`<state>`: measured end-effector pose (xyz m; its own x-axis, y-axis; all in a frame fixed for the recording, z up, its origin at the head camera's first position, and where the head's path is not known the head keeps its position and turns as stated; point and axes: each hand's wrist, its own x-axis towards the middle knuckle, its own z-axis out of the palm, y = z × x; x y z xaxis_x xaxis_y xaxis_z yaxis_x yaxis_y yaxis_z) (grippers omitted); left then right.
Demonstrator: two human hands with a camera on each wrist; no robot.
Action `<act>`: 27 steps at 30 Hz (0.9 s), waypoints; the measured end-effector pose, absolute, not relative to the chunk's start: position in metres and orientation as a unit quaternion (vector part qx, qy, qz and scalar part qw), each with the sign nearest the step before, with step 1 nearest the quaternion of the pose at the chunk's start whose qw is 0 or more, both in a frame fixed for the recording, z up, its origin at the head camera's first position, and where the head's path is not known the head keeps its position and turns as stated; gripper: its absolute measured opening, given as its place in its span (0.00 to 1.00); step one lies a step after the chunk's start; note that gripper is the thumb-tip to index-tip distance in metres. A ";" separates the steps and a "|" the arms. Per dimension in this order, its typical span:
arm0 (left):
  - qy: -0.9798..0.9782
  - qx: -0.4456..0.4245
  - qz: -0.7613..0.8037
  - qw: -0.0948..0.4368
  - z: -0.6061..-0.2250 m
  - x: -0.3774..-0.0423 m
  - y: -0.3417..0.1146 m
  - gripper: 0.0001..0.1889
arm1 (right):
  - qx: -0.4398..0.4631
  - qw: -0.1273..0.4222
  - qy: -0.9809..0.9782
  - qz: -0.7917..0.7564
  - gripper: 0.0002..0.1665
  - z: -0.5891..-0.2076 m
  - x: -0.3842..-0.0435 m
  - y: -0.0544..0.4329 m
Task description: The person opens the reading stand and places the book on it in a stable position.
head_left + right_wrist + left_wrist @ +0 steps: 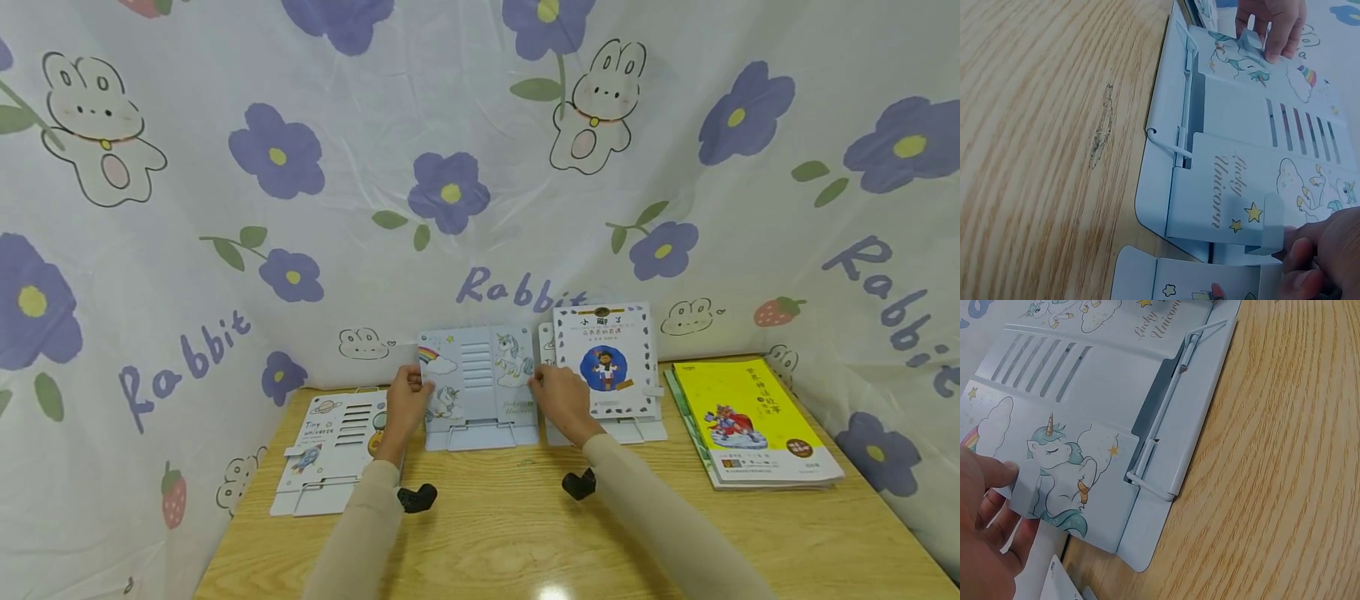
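A white metal book stand (pixel 482 407) with unicorn pictures, slots and a wire page holder leans upright at the back of the table. My left hand (pixel 405 402) pinches its left side; in the left wrist view the thumb (pixel 1000 473) lies on the front by a small side tab, with fingers behind. At the opposite side, my right hand (pixel 564 400) holds the stand's edge near the other tab (pixel 1270 222). Part of that grip is hidden in the right wrist view. Nothing stands on the unicorn stand's ledge.
A "Tiny universe" book stand (pixel 318 450) stands on the left. Right of the unicorn stand, another stand (pixel 645 431) bears a white picture book (pixel 637 362). A yellow book (pixel 750 408) tops a stack at the right, on the wooden table (pixel 480 533). A patterned curtain (pixel 360 100) hangs behind.
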<state>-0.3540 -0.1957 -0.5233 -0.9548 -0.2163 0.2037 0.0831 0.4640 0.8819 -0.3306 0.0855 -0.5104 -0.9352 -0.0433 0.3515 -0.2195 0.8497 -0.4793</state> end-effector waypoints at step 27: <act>-0.841 0.043 -0.518 0.148 -0.525 -0.358 -0.196 0.18 | 0.048 0.170 -0.946 0.271 0.13 -0.518 -0.337 0.080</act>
